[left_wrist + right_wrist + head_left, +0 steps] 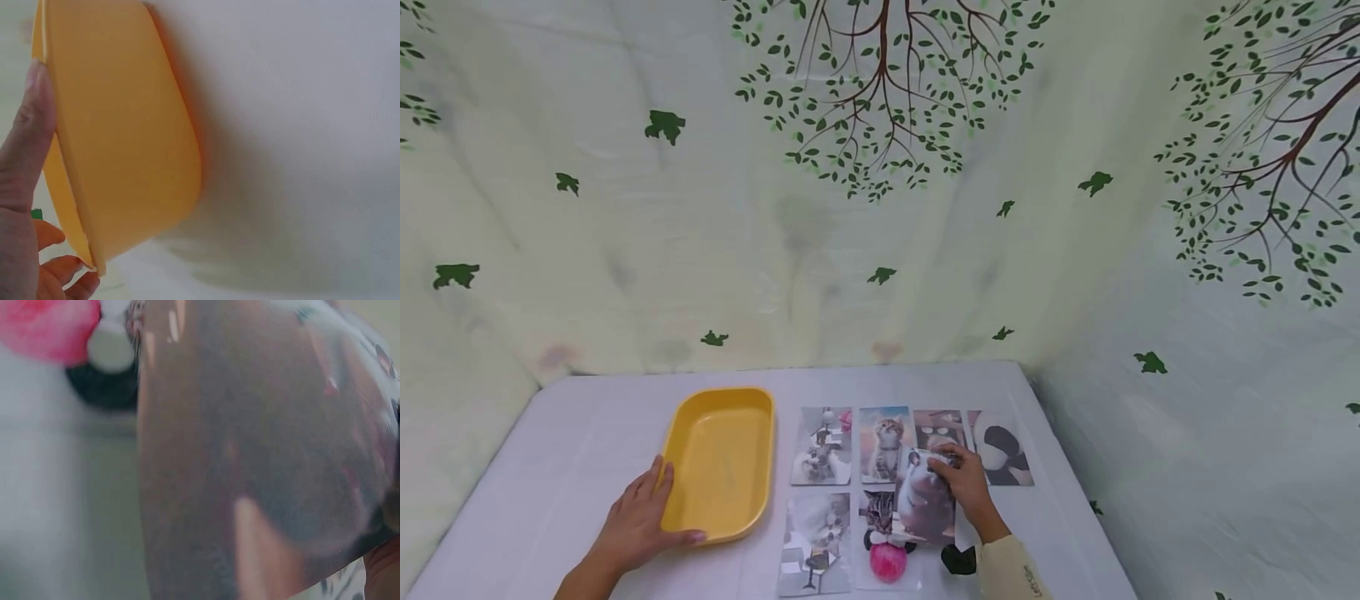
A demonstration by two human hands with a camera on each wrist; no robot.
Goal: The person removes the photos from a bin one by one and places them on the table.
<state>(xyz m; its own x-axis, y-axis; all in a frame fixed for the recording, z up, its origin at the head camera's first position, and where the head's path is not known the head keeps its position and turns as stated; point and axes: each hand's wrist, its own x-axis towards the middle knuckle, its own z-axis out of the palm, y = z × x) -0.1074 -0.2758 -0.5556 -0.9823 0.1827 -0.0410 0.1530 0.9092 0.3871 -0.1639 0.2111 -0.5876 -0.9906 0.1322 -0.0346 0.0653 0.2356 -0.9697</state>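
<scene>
My right hand [966, 483] pinches a glossy picture card [921, 504] by its upper right edge; it shows a plump, furry, mouse-like animal. In the right wrist view this card [212, 450] fills much of the frame, with part of the hand at the lower right. It overlaps the cards below, among them a kitten card [886, 442] and one with a tabby face and a pink ball [887, 563]. My left hand [636, 517] rests against the near left corner of a yellow tray [767, 467], fingers extended along its rim [65, 156].
Two greyish cards [822, 458] lie in a column beside the tray. At the back right are a brownish card [938, 423] and a black-and-white animal card [1003, 450]. A black shape [958, 560] shows near the right sleeve. A leaf-printed curtain [820, 250] surrounds the white table [602, 417].
</scene>
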